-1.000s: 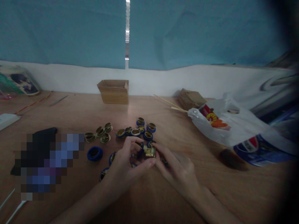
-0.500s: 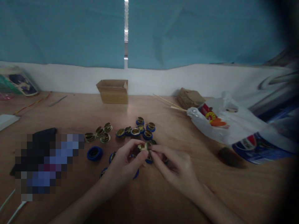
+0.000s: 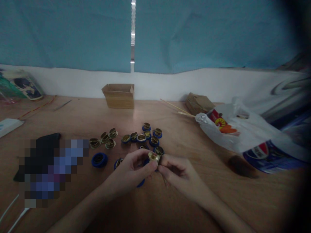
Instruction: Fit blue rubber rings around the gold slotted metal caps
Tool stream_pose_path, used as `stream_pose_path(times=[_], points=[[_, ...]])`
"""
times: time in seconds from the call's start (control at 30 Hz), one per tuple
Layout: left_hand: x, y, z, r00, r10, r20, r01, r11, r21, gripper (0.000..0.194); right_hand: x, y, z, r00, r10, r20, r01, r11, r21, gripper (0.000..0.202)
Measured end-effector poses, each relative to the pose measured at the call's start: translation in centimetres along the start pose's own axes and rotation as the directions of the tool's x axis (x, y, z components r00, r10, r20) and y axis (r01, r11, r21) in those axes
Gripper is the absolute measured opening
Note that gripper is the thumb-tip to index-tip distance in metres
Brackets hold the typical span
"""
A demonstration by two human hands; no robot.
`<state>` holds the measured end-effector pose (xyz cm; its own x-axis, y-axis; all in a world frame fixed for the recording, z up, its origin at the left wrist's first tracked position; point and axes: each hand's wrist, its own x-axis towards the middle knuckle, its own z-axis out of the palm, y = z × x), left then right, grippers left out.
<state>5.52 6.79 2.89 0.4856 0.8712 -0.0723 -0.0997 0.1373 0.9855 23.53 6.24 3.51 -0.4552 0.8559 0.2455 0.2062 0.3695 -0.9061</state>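
Between my two hands is a small brass-coloured round metal fitting [image 3: 154, 157], held up over the table. My left hand [image 3: 132, 168] pinches it with thumb and forefinger from the left. The fingertips of my right hand [image 3: 181, 173] close on its right side; part of the fitting is hidden by them. Just beyond my hands lie several similar brass fittings in blue rings, one being a blue-ringed fitting [image 3: 154, 141]. Left of these sits a group of brass fittings with pale rims, such as a pale-rimmed fitting [image 3: 110, 143]. An empty-looking blue ring [image 3: 99, 160] lies nearer me.
A cardboard box [image 3: 120, 97] stands at the back, with a crumpled brown paper package [image 3: 199, 103] right of it. A plastic bag [image 3: 218, 136] and a Pepsi bottle [image 3: 269, 157] lie at right. A dark phone-like device [image 3: 50, 140], partly pixelated, lies at left with white cables.
Both hands have stayed together while the brass fitting turned between my fingers. My right fingers have curled closer against it. The whole view has shifted slightly.
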Motion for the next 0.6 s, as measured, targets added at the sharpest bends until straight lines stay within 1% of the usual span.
stream_pose_path(times=[0.1,0.2,0.33,0.43,0.5,0.53,0.6], points=[[0.0,-0.1,-0.1,0.999,0.004,0.033,-0.004,1.000,0.012,0.026,0.1,-0.2,0.1,1.000,0.023,-0.004,-0.023,1.000,-0.006,0.029],[0.0,-0.1,0.0,0.999,0.032,0.037,-0.031,0.999,-0.005,0.029,0.1,-0.4,0.2,0.998,0.048,-0.028,-0.047,0.999,0.024,0.032],[0.0,0.3,0.1,0.998,0.056,0.016,-0.056,0.998,-0.041,0.033,0.0,-0.4,0.3,0.995,0.102,-0.007,-0.098,0.976,0.195,0.033],[0.0,0.6,-0.1,0.998,0.051,-0.044,-0.053,0.998,-0.039,0.030,-0.1,0.0,-0.1,0.993,0.120,0.001,-0.113,0.932,0.345,0.036],[0.0,0.9,-0.5,0.994,0.039,-0.106,-0.043,0.998,-0.035,0.027,-0.1,0.4,-0.5,0.992,0.125,-0.029,-0.100,0.890,0.445,0.036],[0.0,1.0,-0.7,0.989,0.048,-0.139,-0.052,0.998,-0.024,0.025,-0.1,0.5,-0.7,0.990,0.134,-0.051,-0.092,0.869,0.487,0.036],[0.0,1.3,-1.3,0.971,0.117,-0.208,-0.110,0.993,0.048,0.022,0.1,0.5,-1.0,0.983,0.160,-0.086,-0.091,0.847,0.523,0.034]])
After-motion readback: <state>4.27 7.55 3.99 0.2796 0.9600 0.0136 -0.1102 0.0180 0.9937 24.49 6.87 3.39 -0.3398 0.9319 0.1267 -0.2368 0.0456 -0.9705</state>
